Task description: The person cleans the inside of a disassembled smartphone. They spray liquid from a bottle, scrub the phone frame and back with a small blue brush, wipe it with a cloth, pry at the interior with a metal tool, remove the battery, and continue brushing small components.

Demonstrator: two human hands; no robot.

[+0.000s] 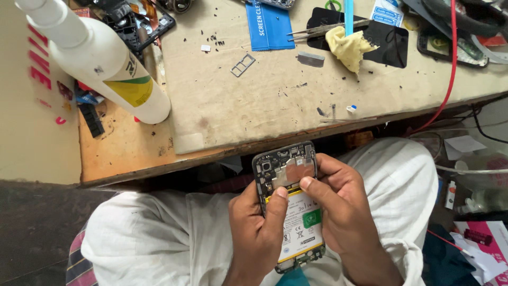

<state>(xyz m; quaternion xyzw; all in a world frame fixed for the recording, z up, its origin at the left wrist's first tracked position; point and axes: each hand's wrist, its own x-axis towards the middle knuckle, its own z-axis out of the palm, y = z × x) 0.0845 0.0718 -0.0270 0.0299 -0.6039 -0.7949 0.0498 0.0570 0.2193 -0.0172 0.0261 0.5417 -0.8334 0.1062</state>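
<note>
An opened phone (288, 172) with its back cover off shows a dark circuit board at the top and a white battery with a green sticker below. I hold it over my lap, under the bench edge. My left hand (257, 233) grips its left side, thumb lying across the board's lower edge. My right hand (338, 204) wraps the right side, with its thumb pressing where board and battery meet.
A worn beige mat (254, 100) covers the wooden bench. On it lie a white squeeze bottle (100, 61), a SIM tray (243, 65), tweezers (323, 30), a yellow cloth (349, 48), a blue packet (269, 25) and a red cable (451, 63).
</note>
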